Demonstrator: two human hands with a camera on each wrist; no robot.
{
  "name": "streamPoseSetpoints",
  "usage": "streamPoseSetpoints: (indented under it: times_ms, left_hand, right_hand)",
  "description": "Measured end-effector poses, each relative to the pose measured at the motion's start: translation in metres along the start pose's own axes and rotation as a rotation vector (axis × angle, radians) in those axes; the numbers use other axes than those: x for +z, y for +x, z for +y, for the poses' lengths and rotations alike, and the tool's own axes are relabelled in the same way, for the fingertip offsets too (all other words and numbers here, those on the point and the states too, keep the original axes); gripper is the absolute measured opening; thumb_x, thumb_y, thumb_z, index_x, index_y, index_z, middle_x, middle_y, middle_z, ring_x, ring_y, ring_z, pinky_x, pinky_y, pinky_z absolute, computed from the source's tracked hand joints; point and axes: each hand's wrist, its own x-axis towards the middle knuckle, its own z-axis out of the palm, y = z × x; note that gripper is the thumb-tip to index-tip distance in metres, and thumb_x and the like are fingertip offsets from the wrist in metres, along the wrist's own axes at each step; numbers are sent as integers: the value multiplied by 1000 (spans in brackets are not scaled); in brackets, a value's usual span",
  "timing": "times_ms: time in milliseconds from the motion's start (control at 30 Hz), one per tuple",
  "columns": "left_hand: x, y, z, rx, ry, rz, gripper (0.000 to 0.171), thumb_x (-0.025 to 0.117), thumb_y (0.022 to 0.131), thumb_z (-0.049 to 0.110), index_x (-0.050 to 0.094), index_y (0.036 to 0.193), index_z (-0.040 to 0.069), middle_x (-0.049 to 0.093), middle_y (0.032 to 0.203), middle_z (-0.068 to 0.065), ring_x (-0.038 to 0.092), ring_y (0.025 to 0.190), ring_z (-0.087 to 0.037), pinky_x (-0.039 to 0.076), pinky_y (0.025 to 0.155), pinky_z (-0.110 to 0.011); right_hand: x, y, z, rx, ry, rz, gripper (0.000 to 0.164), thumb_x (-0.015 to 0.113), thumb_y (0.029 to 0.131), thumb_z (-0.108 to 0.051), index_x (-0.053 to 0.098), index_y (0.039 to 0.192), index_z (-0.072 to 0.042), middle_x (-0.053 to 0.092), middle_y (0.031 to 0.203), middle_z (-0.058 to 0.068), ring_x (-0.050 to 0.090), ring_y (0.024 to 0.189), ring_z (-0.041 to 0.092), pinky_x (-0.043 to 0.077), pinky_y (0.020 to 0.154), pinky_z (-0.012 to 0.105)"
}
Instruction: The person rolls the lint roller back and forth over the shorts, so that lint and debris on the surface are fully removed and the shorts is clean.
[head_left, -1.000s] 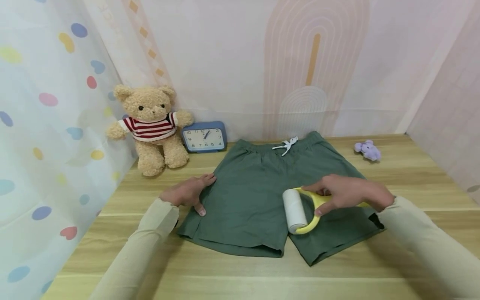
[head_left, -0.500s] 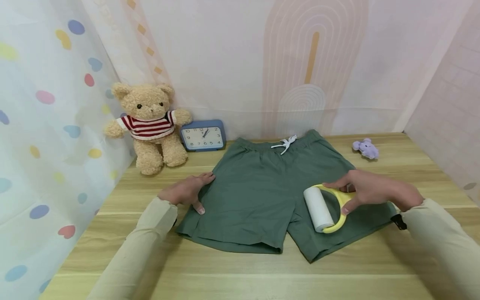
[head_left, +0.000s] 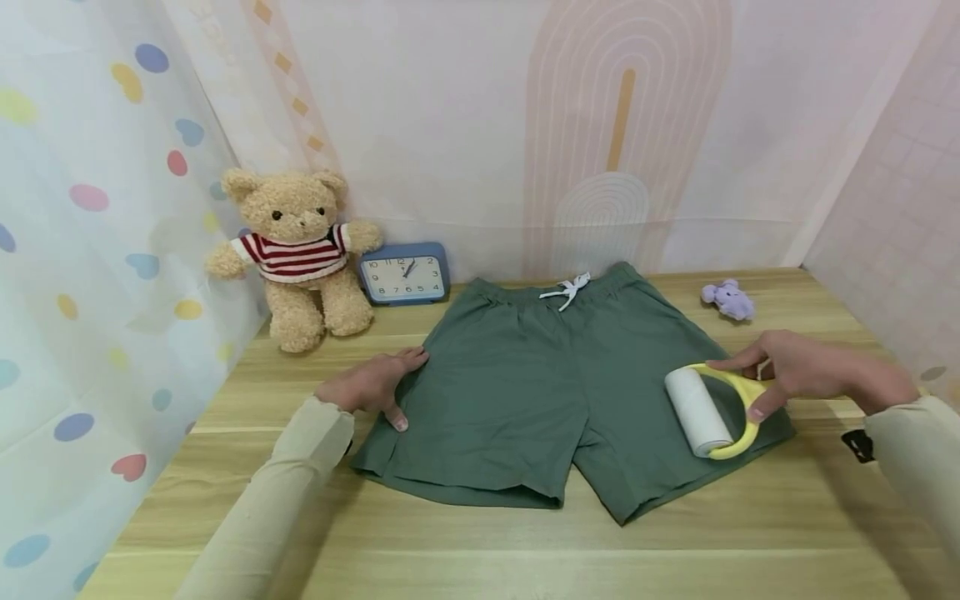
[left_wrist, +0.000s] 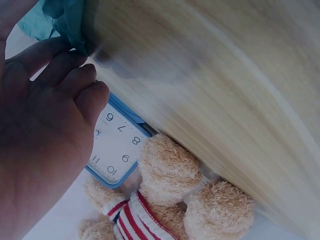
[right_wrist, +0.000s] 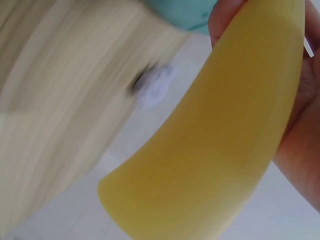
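A pair of dark green cloth shorts [head_left: 510, 383] lies spread flat in the middle of a pale wood-grain table [head_left: 570, 558], waistband far, leg openings near. The two hands are well apart. The right hand [head_left: 810, 371] grips a roller with a white cylinder and a curved yellow handle [head_left: 697, 412], thumb on the near side of its yellow frame and fingers on the far side. The white cylinder lies over the right leg, close to its outer edge. The left hand [head_left: 372, 385] rests at the left edge of the shorts, thumb spread from the fingers, fingertips touching the cloth.

To do this pass well, the cylinder should probably lie fully against the fabric along its whole length, with light, even pressure, so that it turns rather than drags. The thin cloth looks likely to bunch, so a steady left hand matters; yet that anchor is far from the right leg, and the creases by the crotch suggest slack between. Easing off at the right hem would help avoid flipping it. A stroke set across the cylinder's length should roll more cleanly than a slanting one, and slightly overlapping strips would leave fewer gaps.
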Motion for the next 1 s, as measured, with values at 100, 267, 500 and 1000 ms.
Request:
streamPoseSetpoints:
  times_ms: [100,267,500,1000]
  left_hand:
    - [0,-1,1,-4,-3,-4,115,89,68,21,22,159,-2,15,167,-25,17,154,-46,23,124,-60]
    - [-1,-3,0,-2,-3,-4,115,89,68,21,22,159,-3,15,167,-26,17,153,-47,23,124,-61]
    - [0,-1,1,4,5,-1,116,89,67,22,22,159,-2,15,167,-25,18,153,-47,24,123,-61]
    - [0,-3,1,2,-1,-1,115,89,67,22,23,159,-2,16,167,-25,19,153,-48,26,123,-60]
  right_hand:
    - [-6,-10,13,17,-1,29,82,90,68,-23,57,137,7,71,116,21,45,68,-1,45,57,20]
    - [-14,-26,35,-10,-23,75,70,88,70,-13,63,135,-20,70,95,-2,41,64,-3,42,53,19]
    - [-21,-48,56,41,-83,106,65,86,73,-15,60,127,-42,74,107,18,45,71,-10,45,58,17]
    - [-23,-64,77,44,-116,122,73,82,79,-13,50,128,-57,68,99,-15,40,70,-8,42,57,16]
